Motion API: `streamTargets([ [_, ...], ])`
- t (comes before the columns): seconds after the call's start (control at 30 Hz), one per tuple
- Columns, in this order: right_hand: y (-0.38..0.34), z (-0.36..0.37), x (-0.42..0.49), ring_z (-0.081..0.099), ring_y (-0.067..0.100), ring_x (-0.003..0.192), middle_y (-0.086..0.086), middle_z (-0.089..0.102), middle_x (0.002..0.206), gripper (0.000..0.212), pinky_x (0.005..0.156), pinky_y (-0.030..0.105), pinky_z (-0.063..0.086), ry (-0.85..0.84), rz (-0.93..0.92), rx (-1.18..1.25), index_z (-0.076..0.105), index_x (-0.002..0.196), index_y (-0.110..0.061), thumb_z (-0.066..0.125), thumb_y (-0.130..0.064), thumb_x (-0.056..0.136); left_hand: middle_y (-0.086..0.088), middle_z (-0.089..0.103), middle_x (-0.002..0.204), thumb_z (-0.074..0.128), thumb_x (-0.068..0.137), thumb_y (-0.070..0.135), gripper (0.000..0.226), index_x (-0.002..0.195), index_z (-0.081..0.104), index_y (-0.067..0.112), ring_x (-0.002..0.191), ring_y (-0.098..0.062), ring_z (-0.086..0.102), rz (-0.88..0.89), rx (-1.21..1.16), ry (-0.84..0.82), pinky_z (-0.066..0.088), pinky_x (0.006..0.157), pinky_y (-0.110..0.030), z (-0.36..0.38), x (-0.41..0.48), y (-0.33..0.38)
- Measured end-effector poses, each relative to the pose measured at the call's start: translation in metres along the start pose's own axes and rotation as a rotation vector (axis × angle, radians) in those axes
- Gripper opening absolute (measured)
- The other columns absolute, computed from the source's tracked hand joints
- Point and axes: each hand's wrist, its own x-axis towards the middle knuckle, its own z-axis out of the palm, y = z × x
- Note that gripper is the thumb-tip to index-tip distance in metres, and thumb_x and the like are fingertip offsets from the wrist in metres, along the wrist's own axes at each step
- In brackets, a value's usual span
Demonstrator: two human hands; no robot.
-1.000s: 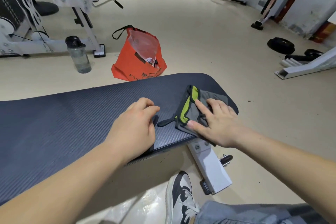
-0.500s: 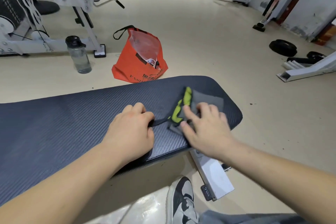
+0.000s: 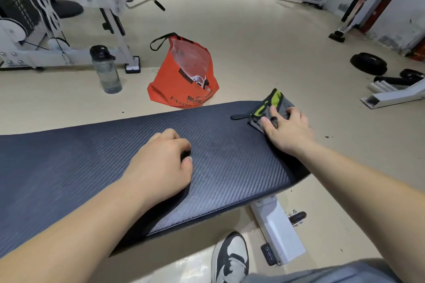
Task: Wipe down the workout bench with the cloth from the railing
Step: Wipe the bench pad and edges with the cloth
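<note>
The dark blue ribbed workout bench (image 3: pixel 92 163) runs across the view from lower left to its rounded end at the right. A grey cloth with green and black trim (image 3: pixel 269 108) lies at the far right end of the pad, and a black strap of it trails left. My right hand (image 3: pixel 287 128) presses on the cloth with its fingers spread over it. My left hand (image 3: pixel 161 163) rests on the middle of the pad with fingers curled under, holding nothing.
An orange bag (image 3: pixel 184 78) and a dark water bottle (image 3: pixel 105 69) stand on the floor beyond the bench. White gym machines (image 3: pixel 46 18) fill the back left. Weight plates (image 3: pixel 368 63) lie at the right. The bench's white leg (image 3: pixel 276 227) and my shoe (image 3: pixel 230 257) are below.
My right hand has slid the cloth away from my left hand toward the bench's far right end. The left hand stays on the pad.
</note>
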Motion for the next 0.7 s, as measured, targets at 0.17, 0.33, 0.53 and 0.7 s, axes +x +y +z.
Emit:
streamTargets([
  [0.17,-0.059,0.0,0.002,0.009,0.039,0.154,0.013,0.014,0.168,0.073,0.12,0.066,0.011,-0.037,0.016,-0.033,0.015,0.162,-0.039,0.015,-0.072,0.097,0.009,0.055,0.109,0.056,0.093,0.034,0.022,0.108,0.071,0.028,0.108,-0.019,0.055,-0.056,-0.026,0.03,0.052,0.091,-0.04,-0.012,-0.004,-0.016],
  [0.33,-0.138,0.014,-0.028,0.008,0.037,0.154,0.008,0.016,0.168,0.07,0.121,0.066,0.007,-0.041,-0.315,-0.085,0.013,0.162,-0.042,0.015,-0.07,0.098,0.009,0.058,0.109,0.058,0.091,0.032,0.023,0.108,0.073,0.028,0.104,-0.019,0.06,-0.113,-0.032,0.075,0.053,0.09,-0.039,-0.028,-0.009,-0.042],
  [0.53,-0.164,0.024,-0.107,0.009,0.033,0.152,0.008,0.017,0.166,0.079,0.123,0.062,0.006,-0.095,-0.833,-0.137,0.012,0.161,-0.043,0.005,-0.072,0.088,0.002,0.06,0.106,0.058,0.089,0.022,0.024,0.107,0.073,0.024,0.099,-0.024,0.061,-0.186,-0.069,0.159,0.053,0.091,-0.043,-0.039,0.0,-0.055],
  [0.7,-0.123,0.011,-0.069,0.018,0.028,0.154,0.008,0.023,0.167,0.079,0.126,0.05,0.015,-0.043,-0.751,-0.153,0.02,0.16,-0.047,0.006,-0.074,0.087,0.003,0.06,0.111,0.058,0.089,0.019,0.026,0.11,0.073,0.023,0.097,-0.024,0.062,-0.129,-0.096,0.13,0.053,0.091,-0.042,-0.035,0.002,-0.049],
])
